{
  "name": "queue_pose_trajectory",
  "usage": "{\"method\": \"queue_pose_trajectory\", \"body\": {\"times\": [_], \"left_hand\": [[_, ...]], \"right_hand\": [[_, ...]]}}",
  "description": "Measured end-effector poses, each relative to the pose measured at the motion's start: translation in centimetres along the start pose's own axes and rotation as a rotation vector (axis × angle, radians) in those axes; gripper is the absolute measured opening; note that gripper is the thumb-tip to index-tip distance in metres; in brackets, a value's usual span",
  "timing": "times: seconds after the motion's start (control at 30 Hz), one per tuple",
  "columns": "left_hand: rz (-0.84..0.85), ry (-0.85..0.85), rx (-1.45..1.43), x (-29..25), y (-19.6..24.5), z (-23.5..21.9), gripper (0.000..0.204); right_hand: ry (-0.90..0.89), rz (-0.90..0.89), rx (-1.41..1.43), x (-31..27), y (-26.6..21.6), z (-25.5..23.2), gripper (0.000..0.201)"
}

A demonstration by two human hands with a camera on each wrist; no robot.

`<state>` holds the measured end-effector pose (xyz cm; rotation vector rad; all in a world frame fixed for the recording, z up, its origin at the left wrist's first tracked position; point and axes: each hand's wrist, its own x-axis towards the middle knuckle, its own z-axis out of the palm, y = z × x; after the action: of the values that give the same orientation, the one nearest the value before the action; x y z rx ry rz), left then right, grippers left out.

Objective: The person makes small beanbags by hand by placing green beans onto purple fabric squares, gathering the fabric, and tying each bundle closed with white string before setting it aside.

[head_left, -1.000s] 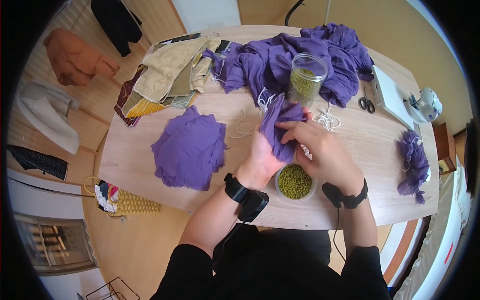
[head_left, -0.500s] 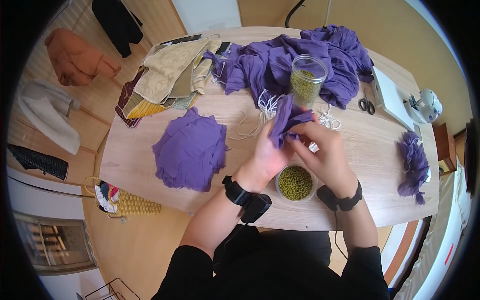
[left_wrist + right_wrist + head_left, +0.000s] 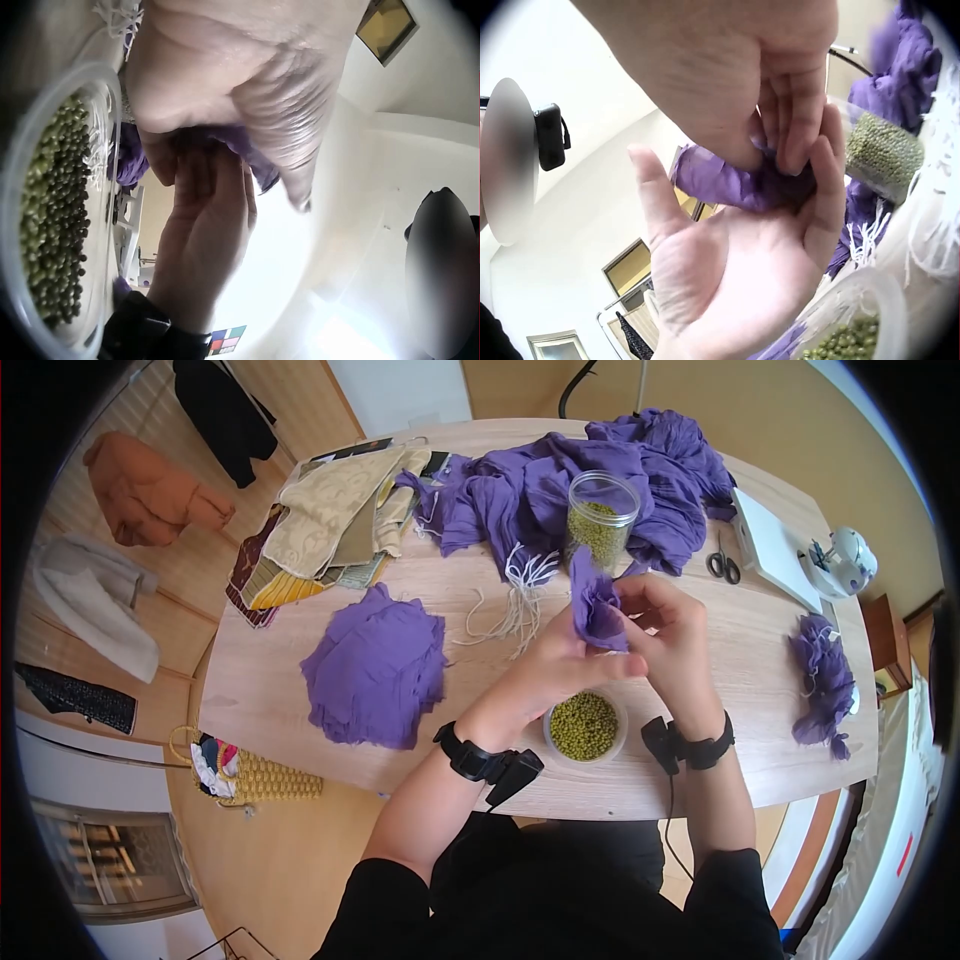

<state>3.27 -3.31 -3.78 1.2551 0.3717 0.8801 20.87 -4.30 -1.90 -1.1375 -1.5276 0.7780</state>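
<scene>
Both hands hold a gathered piece of purple cloth (image 3: 598,610) above the table, just beyond a clear bowl of green beans (image 3: 583,726). In the right wrist view the left hand (image 3: 739,270) cups the cloth (image 3: 724,180) from below, its fingers curled round one side and its thumb standing away. The right hand (image 3: 676,635) pinches the cloth between thumb and fingers, their tips partly hidden in its folds. A lidless-looking clear jar with green beans (image 3: 600,532) stands behind the hands. White strings (image 3: 522,595) lie left of the jar.
A stack of purple cloth pieces (image 3: 375,665) lies at left, patterned fabrics (image 3: 325,520) behind it. Large purple cloth (image 3: 660,480) covers the back. Scissors (image 3: 722,565), a white sewing machine (image 3: 848,568) and a purple bundle (image 3: 823,680) are at right.
The held cloth and both hands have shifted right, and the cloth is gathered smaller. The left hand has turned inward, its thumb now stretched toward the right hand. More of the white strings shows.
</scene>
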Motion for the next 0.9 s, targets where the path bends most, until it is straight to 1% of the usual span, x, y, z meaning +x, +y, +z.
{"method": "queue_pose_trajectory", "body": {"times": [0.03,0.1,0.13,0.17,0.2,0.23,0.27,0.3,0.33,0.37,0.4,0.43,0.47,0.5,0.53,0.57,0.6,0.63,0.67,0.7,0.73,0.77,0.8,0.83,0.87,0.9], "left_hand": [[-0.076,0.024,-0.053,0.1,0.1,0.4,0.071],[-0.093,0.015,-0.053,0.0,-0.4,0.1,0.069],[-0.109,0.008,-0.053,0.0,-0.4,0.1,0.068],[-0.110,0.006,-0.052,0.0,-0.3,0.1,0.068],[-0.157,0.063,-0.003,-0.1,0.0,0.1,0.068],[-0.203,0.122,0.047,-0.1,0.2,0.2,0.069],[-0.203,0.123,0.048,-0.3,-0.3,0.2,0.069],[-0.103,0.184,0.036,-0.7,-1.4,0.1,0.062],[-0.003,0.245,0.024,-0.7,-1.7,0.2,0.055],[-0.004,0.244,0.025,-0.4,-1.9,0.1,0.055],[-0.019,0.256,0.112,0.1,-1.9,-0.2,0.045],[-0.033,0.268,0.199,0.4,-1.5,-0.2,0.036],[-0.034,0.268,0.199,0.4,-1.1,0.3,0.036],[-0.040,0.378,0.079,0.3,-0.6,0.9,0.025],[-0.046,0.486,-0.042,0.2,-0.2,1.3,0.017],[-0.150,0.378,-0.082,-0.2,-0.1,0.3,0.024],[-0.150,0.377,-0.082,-0.1,-0.3,0.0,0.024],[-0.081,0.378,-0.128,0.0,-0.5,-0.3,0.032],[-0.012,0.378,-0.175,0.2,-0.9,-0.8,0.042],[0.058,0.317,-0.150,0.4,-1.9,-2.4,0.054],[0.058,0.315,-0.150,0.7,-1.7,-2.0,0.054],[0.124,0.389,-0.179,1.0,-1.3,-1.3,0.056],[0.192,0.463,-0.208,1.2,-1.1,-0.9,0.058],[0.204,0.405,-0.168,1.1,-0.7,-1.0,0.062],[0.206,0.407,-0.167,1.1,-0.5,-0.7,0.062],[0.150,0.410,-0.178,1.1,-0.2,-0.1,0.061]], "right_hand": [[0.001,0.000,0.000,0.1,-0.2,-0.2,0.015],[-0.057,-0.173,-0.151,0.3,-0.8,-0.6,0.018],[-0.055,-0.173,-0.151,0.3,-0.8,-0.8,0.018],[-0.104,-0.177,-0.124,0.3,-0.9,-0.9,0.019],[-0.154,-0.181,-0.097,0.3,-1.0,-1.0,0.020],[-0.153,-0.181,-0.097,0.4,-1.2,-1.1,0.020],[-0.203,-0.285,-0.138,0.5,-1.6,-1.2,0.019],[-0.253,-0.388,-0.179,0.5,-1.9,-1.2,0.017],[-0.252,-0.388,-0.178,0.5,-2.1,-1.2,0.017],[-0.286,-0.381,-0.109,0.4,-2.4,-1.1,0.017],[-0.319,-0.372,-0.041,0.3,-2.5,-1.0,0.017],[-0.318,-0.371,-0.041,0.2,-2.5,-1.0,0.017],[-0.185,-0.310,0.050,0.2,-2.5,-0.9,0.017],[-0.051,-0.249,0.140,0.2,-2.4,-0.9,0.016],[-0.051,-0.249,0.140,0.2,-2.3,-0.9,0.016],[0.013,-0.171,0.179,0.3,-2.0,-1.1,0.013],[0.077,-0.093,0.216,0.4,-1.6,-1.3,0.009],[0.048,-0.037,0.214,0.4,-1.0,-1.5,0.008],[0.050,-0.037,0.212,0.5,-0.8,-1.6,0.008],[-0.078,-0.012,0.104,0.5,-0.6,-1.7,0.011],[-0.208,0.013,-0.004,0.5,-0.7,-1.7,0.014],[-0.262,0.058,-0.074,0.3,-1.7,-1.6,0.021],[-0.262,0.056,-0.074,0.1,-1.8,-1.1,0.021],[-0.270,0.001,-0.091,-0.1,-1.6,-0.7,0.023],[-0.279,-0.054,-0.108,-0.2,-1.7,-0.2,0.025],[-0.304,-0.042,-0.120,-0.3,-2.3,-0.1,0.034]]}}
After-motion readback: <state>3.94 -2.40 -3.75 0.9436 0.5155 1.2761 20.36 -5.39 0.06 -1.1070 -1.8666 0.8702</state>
